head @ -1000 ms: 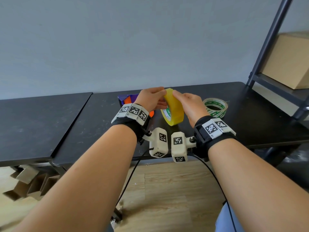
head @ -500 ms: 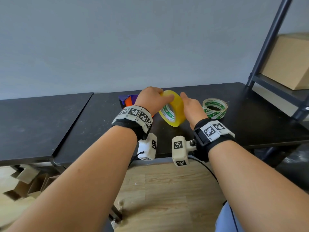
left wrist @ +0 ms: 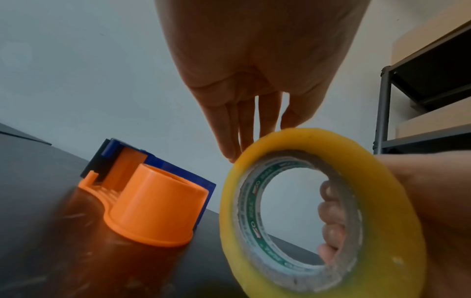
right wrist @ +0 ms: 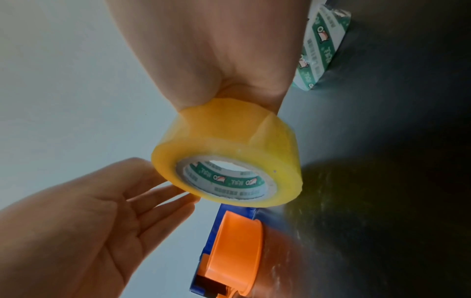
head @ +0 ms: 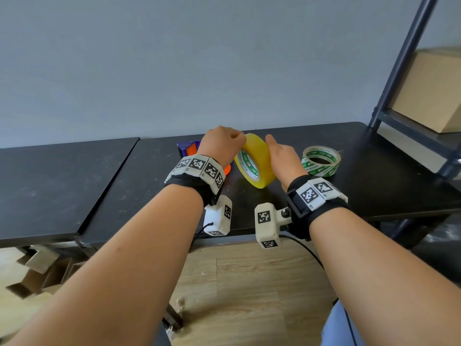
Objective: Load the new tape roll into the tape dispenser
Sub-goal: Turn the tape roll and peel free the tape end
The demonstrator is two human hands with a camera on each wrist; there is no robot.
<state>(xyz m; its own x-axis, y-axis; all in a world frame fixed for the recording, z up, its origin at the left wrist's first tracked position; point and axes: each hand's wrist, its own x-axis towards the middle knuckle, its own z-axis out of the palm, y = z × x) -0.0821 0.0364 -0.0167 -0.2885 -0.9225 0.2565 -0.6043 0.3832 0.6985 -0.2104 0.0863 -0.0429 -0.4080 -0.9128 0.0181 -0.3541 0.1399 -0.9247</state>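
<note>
So the yellow tape roll (head: 257, 161) is up on edge, tilted, over the black worktop (head: 374, 171), with both hands on it. The right hand (head: 282, 158) has the actual grip: from the left wrist camera you can see its fingers (left wrist: 331, 217) curled through the cardboard core, with the rest of the hand against the roll's outer side, so it's clamped around the roll's band. The left hand (head: 222, 143) sits on the opposite side of the roll with its fingers straight and close together, fingertips (left wrist: 229, 149) just touching the roll's upper rim, not wrapped around anything. From the right wrist view that left hand (right wrist: 84, 227) looks flat and loose, tips right at the edge of the yellow roll (right wrist: 229, 161). The tape dispenser (left wrist: 150, 199), orange hub on a blue body, lies on the worktop just beside the roll on the left-hand side, hub pointing up and bare. Roll and dispenser are apart; the roll isn't on the hub. In the head view the dispenser (head: 187, 149) is mostly hidden behind the left wrist. On the other side of the yellow roll, past the right hand, a nearly used-up green-and-white tape roll (head: 321, 161) lies flat on the worktop. Further out that way there's a dark metal shelf (head: 409, 126) with a cardboard box (head: 434, 91) on it.
</note>
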